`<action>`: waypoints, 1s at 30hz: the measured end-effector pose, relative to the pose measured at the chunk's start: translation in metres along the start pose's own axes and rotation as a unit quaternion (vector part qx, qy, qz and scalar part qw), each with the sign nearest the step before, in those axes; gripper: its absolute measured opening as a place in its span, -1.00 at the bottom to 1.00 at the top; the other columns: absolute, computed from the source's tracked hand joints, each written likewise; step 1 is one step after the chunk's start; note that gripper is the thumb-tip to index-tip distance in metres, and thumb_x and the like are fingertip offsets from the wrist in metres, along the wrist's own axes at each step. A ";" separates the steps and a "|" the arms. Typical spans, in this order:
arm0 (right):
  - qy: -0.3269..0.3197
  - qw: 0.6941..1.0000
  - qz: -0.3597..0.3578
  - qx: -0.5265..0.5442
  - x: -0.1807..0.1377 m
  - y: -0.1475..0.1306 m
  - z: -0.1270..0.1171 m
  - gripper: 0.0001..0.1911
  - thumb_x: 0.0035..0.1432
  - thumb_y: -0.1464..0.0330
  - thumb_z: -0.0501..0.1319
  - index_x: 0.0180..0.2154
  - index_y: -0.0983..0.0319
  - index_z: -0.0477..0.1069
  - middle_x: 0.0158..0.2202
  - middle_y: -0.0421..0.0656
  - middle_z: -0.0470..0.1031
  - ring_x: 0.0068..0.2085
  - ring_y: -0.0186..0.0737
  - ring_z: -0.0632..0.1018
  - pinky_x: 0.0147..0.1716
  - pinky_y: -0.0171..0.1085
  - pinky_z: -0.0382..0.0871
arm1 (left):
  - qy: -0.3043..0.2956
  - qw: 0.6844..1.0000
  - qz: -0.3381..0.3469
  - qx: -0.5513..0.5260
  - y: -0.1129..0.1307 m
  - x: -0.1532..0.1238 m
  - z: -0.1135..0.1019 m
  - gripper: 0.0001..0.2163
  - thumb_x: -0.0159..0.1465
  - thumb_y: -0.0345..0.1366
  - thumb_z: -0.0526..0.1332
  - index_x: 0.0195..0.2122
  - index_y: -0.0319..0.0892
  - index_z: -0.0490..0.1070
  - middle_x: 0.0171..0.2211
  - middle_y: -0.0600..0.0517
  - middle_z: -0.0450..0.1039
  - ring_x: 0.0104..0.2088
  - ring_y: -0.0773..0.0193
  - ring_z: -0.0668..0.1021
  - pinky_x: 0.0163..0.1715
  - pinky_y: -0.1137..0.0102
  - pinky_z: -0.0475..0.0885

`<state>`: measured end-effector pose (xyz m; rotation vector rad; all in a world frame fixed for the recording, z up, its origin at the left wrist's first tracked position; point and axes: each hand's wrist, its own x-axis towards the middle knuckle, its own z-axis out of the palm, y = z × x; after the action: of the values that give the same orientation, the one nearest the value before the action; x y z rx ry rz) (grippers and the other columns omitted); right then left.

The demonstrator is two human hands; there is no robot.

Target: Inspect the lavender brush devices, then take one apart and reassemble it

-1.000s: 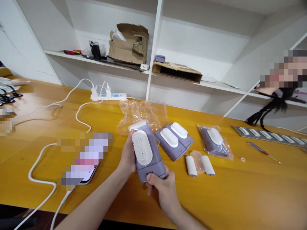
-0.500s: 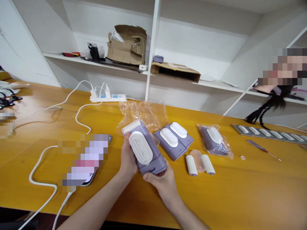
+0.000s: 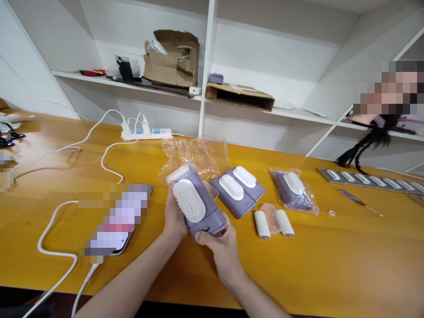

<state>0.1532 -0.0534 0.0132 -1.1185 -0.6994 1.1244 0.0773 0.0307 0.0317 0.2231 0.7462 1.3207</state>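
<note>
Left hand (image 3: 175, 214) wrapped round left side of purple brush (image 3: 194, 202), right hand (image 3: 222, 249) gripping its near end over worktop (image 3: 331, 269); handling seems unfinished, two unwrapped brushes (image 3: 232, 187) to right, bagged brush (image 3: 294, 186) farther right

My two hands meet at the middle of the scene, both closed in a shared grip. My left hand (image 3: 175, 216), the farther of the pair, clasps from the left, its left thumb (image 3: 172, 186) pointing up and away at the far end, the other fingers largely hidden from view. My right hand (image 3: 223, 249) grips from the near right, its right thumb (image 3: 203, 239) laid across the near end toward the left, its remaining fingers curled around the right side and partly out of sight. My bare left forearm (image 3: 132, 276) slants in from the near left; my bare right forearm (image 3: 256, 297) reaches in from the near right, so the two converge.
</note>
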 end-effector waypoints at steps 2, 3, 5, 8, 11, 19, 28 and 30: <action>-0.005 1.000 -0.007 -0.012 0.000 -0.002 0.000 -0.67 -0.33 0.51 0.35 -0.45 0.20 0.28 -0.56 -0.35 0.39 -0.51 -0.36 0.36 -0.50 -0.37 0.26 | -0.023 1.000 0.001 0.004 0.002 0.000 0.000 -0.58 -0.03 0.15 0.24 -0.55 -0.16 0.34 -0.67 0.14 0.38 -0.65 0.34 0.42 -0.60 0.44 0.35; -0.001 1.000 -0.013 -0.015 0.000 -0.003 0.000 -0.66 -0.32 0.50 0.36 -0.44 0.20 0.28 -0.55 -0.34 0.40 -0.50 -0.34 0.38 -0.48 -0.37 0.28 | -0.039 0.999 0.001 0.007 0.003 -0.001 0.000 -0.58 -0.02 0.15 0.23 -0.53 -0.16 0.36 -0.66 0.13 0.40 -0.64 0.33 0.43 -0.59 0.44 0.35; 0.009 0.999 -0.031 -0.020 0.000 -0.007 -0.002 -0.64 -0.31 0.46 0.38 -0.42 0.19 0.28 -0.52 -0.32 0.44 -0.46 -0.30 0.42 -0.46 -0.35 0.32 | -0.054 0.998 0.008 0.017 0.004 -0.003 0.001 -0.59 0.04 0.14 0.19 -0.44 -0.15 0.43 -0.57 0.10 0.47 -0.56 0.30 0.49 -0.55 0.44 0.38; 0.008 0.998 -0.050 -0.033 0.002 -0.013 -0.007 -0.63 -0.28 0.43 0.39 -0.37 0.19 0.29 -0.46 -0.28 0.48 -0.41 -0.26 0.45 -0.41 -0.33 0.35 | -0.064 0.997 0.028 0.036 0.004 -0.008 0.003 -0.57 0.10 0.14 0.14 -0.25 -0.11 0.48 -0.30 0.04 0.56 -0.34 0.20 0.56 -0.41 0.40 0.43; 0.003 0.998 -0.039 -0.047 0.005 -0.017 -0.013 -0.59 -0.30 0.42 0.41 -0.34 0.20 0.30 -0.44 -0.25 0.49 -0.40 -0.24 0.46 -0.39 -0.31 0.35 | -0.070 0.996 0.044 0.039 0.005 -0.011 0.005 -0.58 0.13 0.11 0.12 -0.18 -0.08 0.47 -0.17 0.03 0.54 -0.24 0.16 0.56 -0.31 0.37 0.45; -0.098 0.980 0.045 -0.168 0.014 -0.023 -0.022 -0.58 -0.35 0.41 0.43 -0.32 0.25 0.43 -0.44 -0.22 0.48 -0.40 -0.21 0.44 -0.40 -0.27 0.32 | -0.075 0.997 0.026 -0.004 0.005 -0.013 0.002 -0.61 0.16 0.07 0.12 -0.38 -0.19 0.46 -0.56 0.08 0.49 -0.51 0.26 0.55 -0.40 0.39 0.48; -0.114 0.944 -0.007 -0.310 0.005 -0.016 -0.018 -0.82 -0.22 0.49 0.31 -0.49 0.26 0.34 -0.54 -0.28 0.32 -0.50 -0.35 0.25 -0.54 -0.36 0.17 | -0.078 0.995 -0.047 0.033 0.011 -0.011 0.000 -0.60 0.17 0.05 0.11 -0.50 -0.22 0.41 -0.67 0.06 0.44 -0.66 0.29 0.48 -0.62 0.41 0.45; -0.118 0.940 -0.013 -0.320 0.004 -0.015 -0.020 -0.82 -0.22 0.48 0.30 -0.47 0.26 0.35 -0.53 -0.27 0.33 -0.49 -0.34 0.27 -0.54 -0.36 0.19 | -0.082 0.994 -0.057 0.037 0.012 -0.010 0.001 -0.58 0.21 0.05 0.06 -0.49 -0.23 0.42 -0.67 0.04 0.45 -0.66 0.29 0.49 -0.64 0.41 0.44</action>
<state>0.1773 -0.0565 0.0199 -1.5206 -1.3274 1.0434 0.0680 0.0250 0.0431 0.3397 0.6599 1.1530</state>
